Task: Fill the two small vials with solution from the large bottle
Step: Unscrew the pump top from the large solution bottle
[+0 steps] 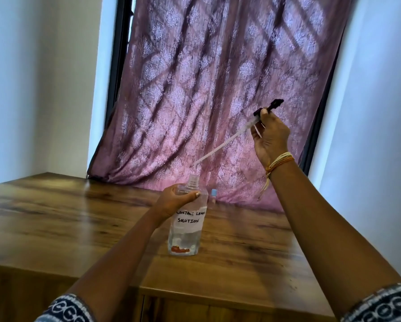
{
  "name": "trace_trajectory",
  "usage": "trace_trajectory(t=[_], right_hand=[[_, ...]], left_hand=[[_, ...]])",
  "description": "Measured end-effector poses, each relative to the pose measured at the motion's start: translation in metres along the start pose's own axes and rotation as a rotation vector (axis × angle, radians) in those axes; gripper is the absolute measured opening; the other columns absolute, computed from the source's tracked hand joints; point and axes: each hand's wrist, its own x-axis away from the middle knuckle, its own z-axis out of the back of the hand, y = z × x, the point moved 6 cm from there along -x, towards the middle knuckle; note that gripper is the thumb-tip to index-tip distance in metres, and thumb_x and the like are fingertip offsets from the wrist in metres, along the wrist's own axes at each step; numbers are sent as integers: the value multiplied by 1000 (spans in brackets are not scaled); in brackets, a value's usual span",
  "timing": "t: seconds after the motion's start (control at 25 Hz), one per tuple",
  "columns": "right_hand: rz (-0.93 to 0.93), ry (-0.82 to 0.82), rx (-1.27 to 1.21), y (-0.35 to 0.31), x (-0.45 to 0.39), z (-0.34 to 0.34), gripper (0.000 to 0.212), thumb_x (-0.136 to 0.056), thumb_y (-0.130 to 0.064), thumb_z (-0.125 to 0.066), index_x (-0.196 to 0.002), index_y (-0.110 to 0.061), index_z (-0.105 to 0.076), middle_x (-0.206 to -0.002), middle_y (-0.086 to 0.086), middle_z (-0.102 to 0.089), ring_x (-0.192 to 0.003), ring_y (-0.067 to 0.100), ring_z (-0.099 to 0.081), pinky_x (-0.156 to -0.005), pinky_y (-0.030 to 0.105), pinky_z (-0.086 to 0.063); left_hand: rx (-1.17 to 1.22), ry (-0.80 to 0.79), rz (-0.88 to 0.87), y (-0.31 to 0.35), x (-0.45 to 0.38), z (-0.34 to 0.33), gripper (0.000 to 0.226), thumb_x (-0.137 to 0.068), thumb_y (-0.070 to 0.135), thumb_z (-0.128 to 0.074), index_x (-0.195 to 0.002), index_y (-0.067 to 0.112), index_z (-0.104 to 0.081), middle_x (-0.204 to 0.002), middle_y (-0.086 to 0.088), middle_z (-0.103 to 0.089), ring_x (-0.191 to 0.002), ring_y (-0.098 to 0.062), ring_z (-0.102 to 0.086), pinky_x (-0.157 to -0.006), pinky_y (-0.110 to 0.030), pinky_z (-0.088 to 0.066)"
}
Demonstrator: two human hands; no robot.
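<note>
On the bench (55,217), my left hand (171,201) wraps the shoulder of the bottle (186,226), which stands upright with little solution at its bottom. My right hand (270,135), raised well above, pinches the black pump head (268,108); its dip tube (222,145) hangs clear of the open neck. One blue-capped vial (214,195) shows just behind the bottle; the second is not visible. Step: opening. Next, I judge, set the pump aside, uncap the vial.

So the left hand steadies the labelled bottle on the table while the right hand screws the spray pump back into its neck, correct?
Not quite. The head view shows the right hand holding the spray pump lifted clear, its dip tube wholly out of the open neck. The left hand does steady the labelled bottle on the table.
</note>
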Motion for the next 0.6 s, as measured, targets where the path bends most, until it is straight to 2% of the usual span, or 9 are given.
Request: trace_trajectory(t=[0.12, 0.2, 0.28, 0.32, 0.36, 0.44, 0.52, 0.6], right_hand=[[-16, 18, -9, 1, 11, 13, 5, -87, -2, -65, -89, -6, -65, -91, 9, -67, -85, 21, -64, -71, 30, -55], [-59, 17, -39, 12, 23, 26, 9, -86, 2, -65, -89, -5, -62, -94, 11, -66, -85, 21, -65, -67, 26, -58], [-124, 26, -78, 30, 38, 46, 15, -85, 7, -64, -88, -6, -58, -98, 16, -64, -90, 27, -66, -69, 30, -61], [-157, 38, -87, 40, 47, 57, 19, -84, 9, -63, -89, -8, -55, -100, 18, -63, -91, 30, -66, -70, 34, -62], [-182, 52, -78, 50, 55, 68, 23, -84, 11, -63, -90, -9, -54, -101, 19, -62, -91, 32, -66, -72, 38, -63], [-199, 93, -2, 68, 72, 94, 28, -83, 14, -62, -94, -11, -56, -102, 18, -61, -90, 33, -66, -76, 45, -60], [-216, 126, 95, 87, 89, 118, 24, -83, 13, -63, -91, -9, -61, -96, 16, -63, -86, 29, -66, -70, 37, -62], [-255, 218, 152, 105, 104, 145, 21, -83, 13, -63, -81, -8, -60, -88, 15, -63, -82, 26, -64, -60, 27, -61]], left_hand=[[-22, -6, 17, 2, 3, 0, 43, -74, 32, -78, -108, 8, -66, -96, -12, -75, -86, -28, -72, -75, -36, -57], [-38, -6, 37, 2, 8, 1, 67, -61, 52, -81, -111, 11, -63, -98, -11, -75, -89, -27, -72, -77, -38, -58], [-77, -44, 31, -1, 15, 0, 88, -54, 71, -74, -119, 14, -57, -104, -11, -74, -92, -25, -72, -80, -40, -59], [-94, -65, 27, -6, 20, 0, 91, -56, 73, -72, -124, 15, -53, -108, -10, -72, -95, -24, -72, -82, -41, -59], [-98, -70, 26, -11, 26, 1, 91, -57, 70, -74, -127, 17, -50, -111, -8, -71, -98, -21, -71, -82, -41, -59], [-69, -58, 68, -30, 40, 4, 86, -57, 44, -86, -129, 17, -46, -112, -4, -69, -97, -17, -70, -74, -33, -60], [-45, -48, 169, -50, 57, 3, 81, -57, 13, -88, -127, 16, -46, -113, -4, -67, -97, -19, -68, -67, -28, -59], [-150, -47, 193, -60, 67, 3, 74, -58, 9, -88, -121, 19, -50, -110, 3, -66, -96, -15, -66, -66, -21, -57]])
